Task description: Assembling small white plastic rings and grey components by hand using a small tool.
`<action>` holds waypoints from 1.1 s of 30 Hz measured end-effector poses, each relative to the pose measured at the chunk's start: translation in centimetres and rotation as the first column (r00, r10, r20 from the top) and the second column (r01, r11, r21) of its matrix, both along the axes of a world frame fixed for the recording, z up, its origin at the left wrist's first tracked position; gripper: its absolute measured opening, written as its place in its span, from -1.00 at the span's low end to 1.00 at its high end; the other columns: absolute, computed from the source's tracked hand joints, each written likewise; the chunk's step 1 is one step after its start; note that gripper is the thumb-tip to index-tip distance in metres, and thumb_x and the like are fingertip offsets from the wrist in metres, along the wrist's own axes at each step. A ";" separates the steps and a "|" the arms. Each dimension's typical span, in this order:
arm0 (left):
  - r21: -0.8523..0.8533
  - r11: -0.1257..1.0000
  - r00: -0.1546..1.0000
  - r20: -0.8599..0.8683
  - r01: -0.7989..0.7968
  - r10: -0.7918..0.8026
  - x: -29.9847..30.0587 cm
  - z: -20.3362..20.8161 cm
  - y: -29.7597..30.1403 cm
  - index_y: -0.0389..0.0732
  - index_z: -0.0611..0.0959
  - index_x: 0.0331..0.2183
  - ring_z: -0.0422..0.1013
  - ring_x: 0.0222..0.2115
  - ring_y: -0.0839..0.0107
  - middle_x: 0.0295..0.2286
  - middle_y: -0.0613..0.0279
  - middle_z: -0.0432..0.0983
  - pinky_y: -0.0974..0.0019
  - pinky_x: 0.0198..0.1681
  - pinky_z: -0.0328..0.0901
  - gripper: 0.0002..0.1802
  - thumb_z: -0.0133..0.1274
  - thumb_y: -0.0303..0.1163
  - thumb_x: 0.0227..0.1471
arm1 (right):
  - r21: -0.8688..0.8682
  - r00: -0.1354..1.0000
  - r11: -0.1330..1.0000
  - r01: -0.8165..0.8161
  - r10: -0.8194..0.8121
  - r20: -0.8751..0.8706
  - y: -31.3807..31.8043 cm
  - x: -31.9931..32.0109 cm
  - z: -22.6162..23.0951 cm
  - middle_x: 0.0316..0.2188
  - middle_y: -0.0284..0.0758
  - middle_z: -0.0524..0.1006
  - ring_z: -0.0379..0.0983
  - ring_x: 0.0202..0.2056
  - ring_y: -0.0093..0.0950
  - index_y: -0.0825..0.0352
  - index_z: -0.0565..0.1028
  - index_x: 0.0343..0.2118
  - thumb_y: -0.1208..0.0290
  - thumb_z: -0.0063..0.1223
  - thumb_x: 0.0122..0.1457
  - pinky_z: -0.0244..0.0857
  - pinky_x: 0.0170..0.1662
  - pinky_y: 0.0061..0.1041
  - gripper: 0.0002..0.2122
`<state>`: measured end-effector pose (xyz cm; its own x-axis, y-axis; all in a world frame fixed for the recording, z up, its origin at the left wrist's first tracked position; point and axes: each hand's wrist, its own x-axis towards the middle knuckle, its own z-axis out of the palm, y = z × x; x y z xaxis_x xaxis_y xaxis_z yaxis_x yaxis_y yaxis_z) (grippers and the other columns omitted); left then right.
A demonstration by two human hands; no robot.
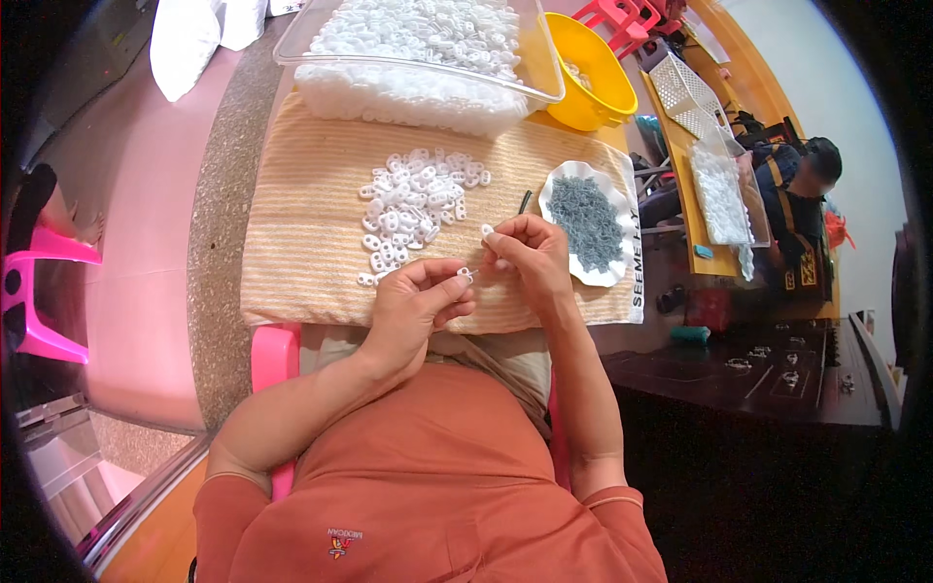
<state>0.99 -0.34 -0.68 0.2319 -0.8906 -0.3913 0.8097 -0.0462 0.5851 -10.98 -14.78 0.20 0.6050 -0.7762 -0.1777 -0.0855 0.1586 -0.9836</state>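
Left hand: The person's left hand is over the near edge of the cloth, its thumb and forefinger closed together on a small holed piece, which sits at the fingertips.
Right hand: The right hand is just to the right, apart from the left, thumb and forefinger pinched on a white bit; its exact shape is too small to tell.
Loose pile: White two-holed pieces lie heaped on the cloth, beyond the left hand and a little to its left.
Dish: A scalloped white dish stands to the right of the right hand, holding a mound of grey-blue bits.
Dark stick: A short, thin dark stick lies between the pile and the dish, just beyond the right hand.
Cloth: A striped tan cloth covers the work surface.
Far side: A clear tub full of white pieces stands at the far edge, with a yellow basin to its right.
Left floor: A pink stool stands well apart, on the left.
Right side: Another person sits by a second table, near a clear tray of white pieces and a white basket.
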 end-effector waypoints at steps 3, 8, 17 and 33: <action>0.003 1.000 1.000 -0.006 -0.001 0.001 0.1 0.0 0.1 -0.32 0.54 -0.23 0.48 -0.45 0.49 -0.44 0.23 0.52 0.45 -0.32 0.45 -0.81 0.08 -0.52 0.05 | 0.018 1.000 1.000 0.014 -0.015 0.021 0.6 -0.2 0.6 -0.57 -0.36 0.55 0.46 -0.56 -0.66 0.38 0.50 -0.46 0.54 0.14 0.06 0.28 -0.49 -0.74 -0.95; -0.005 1.000 1.000 -0.012 -0.019 0.019 0.0 -0.2 -0.1 -0.31 0.55 -0.23 0.48 -0.44 0.50 -0.43 0.22 0.52 0.44 -0.32 0.45 -0.81 0.08 -0.53 0.05 | 0.009 0.999 0.999 -0.051 0.050 0.005 1.2 -1.2 0.3 -0.54 -0.34 0.56 0.46 -0.54 -0.65 0.41 0.51 -0.41 0.55 0.12 0.08 0.29 -0.47 -0.74 -0.95; -0.032 0.999 1.000 -0.011 -0.015 0.015 0.1 -0.2 -0.1 -0.30 0.56 -0.24 0.48 -0.46 0.50 -0.44 0.23 0.54 0.46 -0.33 0.45 -0.82 0.08 -0.52 0.05 | 0.099 0.996 0.993 -0.068 0.061 0.071 3.1 -1.9 -0.5 -0.43 -0.33 0.58 0.46 -0.46 -0.67 0.46 0.53 -0.22 0.56 0.09 0.12 0.35 -0.39 -0.69 -0.84; -0.033 0.998 0.999 -0.014 -0.052 0.051 -0.1 -0.5 -0.1 -0.30 0.55 -0.23 0.49 -0.42 0.53 -0.41 0.22 0.55 0.52 -0.31 0.42 -0.82 0.06 -0.56 0.05 | 0.132 0.982 0.976 -0.173 0.159 0.106 3.5 -2.1 -0.5 -0.34 -0.31 0.57 0.47 -0.38 -0.64 0.47 0.52 -0.19 0.58 0.03 0.16 0.36 -0.30 -0.69 -0.83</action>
<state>0.88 -0.45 -1.16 0.2729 -0.8900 -0.3653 0.8182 0.0150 0.5747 -13.07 -11.27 -0.28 0.7424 -0.6350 -0.2135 -0.0300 0.2869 -0.9575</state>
